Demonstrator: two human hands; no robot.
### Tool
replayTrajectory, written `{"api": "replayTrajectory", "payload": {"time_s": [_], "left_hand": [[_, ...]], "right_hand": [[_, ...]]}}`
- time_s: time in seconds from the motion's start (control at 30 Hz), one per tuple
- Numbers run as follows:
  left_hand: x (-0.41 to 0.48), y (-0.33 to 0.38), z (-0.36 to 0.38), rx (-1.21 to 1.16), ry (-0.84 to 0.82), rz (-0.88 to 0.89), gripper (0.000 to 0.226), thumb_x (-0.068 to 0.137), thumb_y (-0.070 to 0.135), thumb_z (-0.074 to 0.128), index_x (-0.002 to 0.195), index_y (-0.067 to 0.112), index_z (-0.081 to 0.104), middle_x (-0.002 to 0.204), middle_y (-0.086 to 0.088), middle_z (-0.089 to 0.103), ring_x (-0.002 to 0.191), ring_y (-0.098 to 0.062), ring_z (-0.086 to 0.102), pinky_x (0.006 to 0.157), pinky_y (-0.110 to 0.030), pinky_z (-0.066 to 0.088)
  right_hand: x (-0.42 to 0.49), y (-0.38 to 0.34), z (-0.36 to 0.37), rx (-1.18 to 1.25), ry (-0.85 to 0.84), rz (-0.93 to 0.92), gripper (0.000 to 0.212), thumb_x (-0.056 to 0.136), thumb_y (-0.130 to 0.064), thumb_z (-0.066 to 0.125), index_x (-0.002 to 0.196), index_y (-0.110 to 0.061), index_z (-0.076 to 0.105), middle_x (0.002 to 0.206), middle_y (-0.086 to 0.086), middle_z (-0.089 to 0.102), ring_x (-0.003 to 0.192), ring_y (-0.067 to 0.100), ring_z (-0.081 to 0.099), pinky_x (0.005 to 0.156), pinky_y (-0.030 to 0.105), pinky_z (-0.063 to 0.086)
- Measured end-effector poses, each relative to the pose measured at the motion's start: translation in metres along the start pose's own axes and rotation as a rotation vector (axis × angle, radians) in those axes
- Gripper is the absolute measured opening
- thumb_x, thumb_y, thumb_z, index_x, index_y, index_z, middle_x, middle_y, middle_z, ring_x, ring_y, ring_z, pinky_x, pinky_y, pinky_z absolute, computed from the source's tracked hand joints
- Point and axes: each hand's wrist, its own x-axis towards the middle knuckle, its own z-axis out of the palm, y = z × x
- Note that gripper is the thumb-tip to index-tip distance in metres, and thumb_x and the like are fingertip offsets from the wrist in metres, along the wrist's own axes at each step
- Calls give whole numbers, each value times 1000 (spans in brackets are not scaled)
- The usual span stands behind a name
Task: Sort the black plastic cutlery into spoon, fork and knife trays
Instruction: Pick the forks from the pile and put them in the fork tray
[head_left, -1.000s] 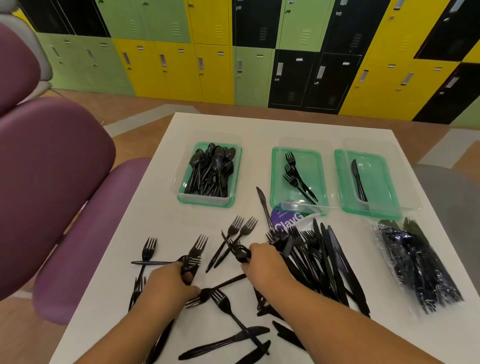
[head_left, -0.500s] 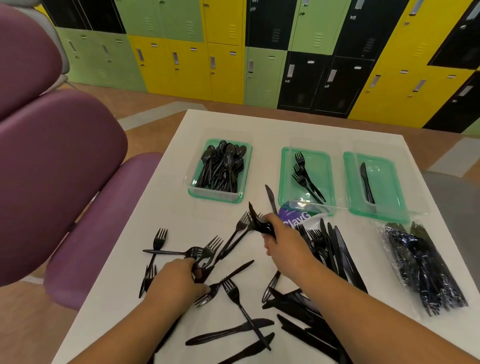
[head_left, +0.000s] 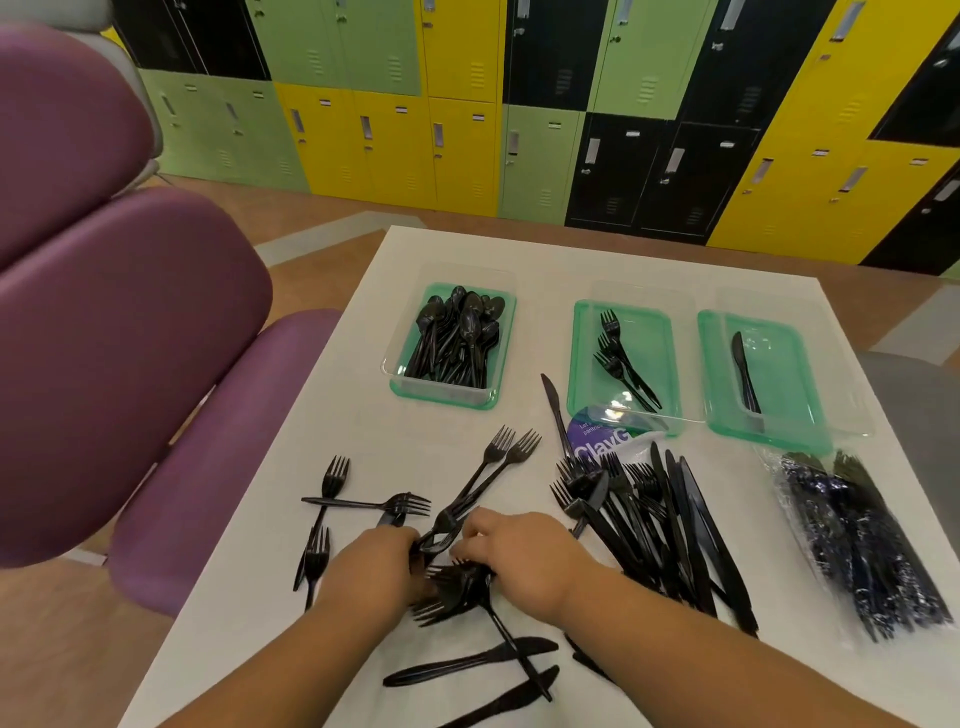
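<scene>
Black plastic forks (head_left: 457, 584) lie bunched at the near middle of the white table (head_left: 363, 415), both hands on them. Left hand (head_left: 371, 571) curls over the bunch's left side, fingers round fork handles. Right hand (head_left: 519, 558) close beside it, fingertips pinching at the same bunch. Loose forks (head_left: 332, 480) scattered left. Heap of black knives and forks (head_left: 660, 525) just right of the right hand. Far side: green-bottomed clear tray full of spoons (head_left: 452, 345); middle tray with a few forks (head_left: 623, 364); right tray with one knife (head_left: 758, 379). Clear bag of black cutlery (head_left: 857, 540) at the right edge.
</scene>
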Motion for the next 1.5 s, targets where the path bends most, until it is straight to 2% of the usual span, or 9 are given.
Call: {"api": "replayTrajectory", "payload": {"time_s": [0.17,0.37,0.53,0.83,0.97,1.1,1.3,1.4,1.5], "left_hand": [[-4,-4,-5,-149,124,38,14,84,39,61,83,25,60,80,6,61,74,-13,57,63,-28,46],[-15,-45,-19,-300,199,-167,19,94,31,53,86,17,64,69,4,59,63,-11,55,50,-18,37],[-31,-66,-16,-370,269,-311,19,89,34,62,82,16,61,70,3,61,62,-6,54,50,-17,37],[-40,-82,-16,-203,78,-457,32,75,42,75,75,15,59,68,3,58,62,-9,51,48,-17,32],[-37,-79,-9,-278,50,-472,27,80,35,71,80,8,66,70,-2,63,64,-12,56,49,-19,36],[-36,-80,-4,-359,85,-443,22,81,29,68,79,6,68,72,-8,68,69,-19,63,56,-24,46],[-38,-70,-8,-315,126,-324,18,84,28,67,71,17,61,65,3,61,60,-8,54,48,-16,33],[-35,-68,-12,-328,105,-237,7,85,23,67,83,20,61,76,5,63,68,-7,55,53,-13,35],[-27,-67,-17,-421,108,-158,22,88,17,65,107,24,57,96,3,65,82,-9,57,68,-17,40]], "right_hand": [[5,2,-2,-153,47,31,31,88,-9,51,119,-10,58,111,11,54,95,33,56,71,38,38],[-12,7,-3,62,96,262,20,94,-20,46,110,-14,56,104,7,63,102,24,55,80,33,43],[-17,-2,12,248,-79,379,42,80,-50,65,101,-14,63,100,6,66,93,23,62,71,28,44],[-15,-4,22,181,-134,427,33,86,-37,60,110,-14,62,105,8,66,98,25,63,76,29,47],[-14,-4,22,234,-147,428,24,87,-27,57,104,-11,63,86,3,59,88,24,61,71,28,44],[-16,-1,17,279,-126,387,21,84,-24,57,99,-11,63,80,0,52,80,21,55,68,26,41],[-23,5,2,435,-58,357,21,88,-24,56,107,-17,59,91,2,60,86,19,58,69,27,44],[-25,11,-5,524,-26,393,22,93,-22,50,115,-23,51,94,3,64,83,17,59,70,29,49],[-23,18,-7,565,45,444,24,97,-24,48,121,-20,50,83,-3,57,71,9,52,61,22,42]]}}
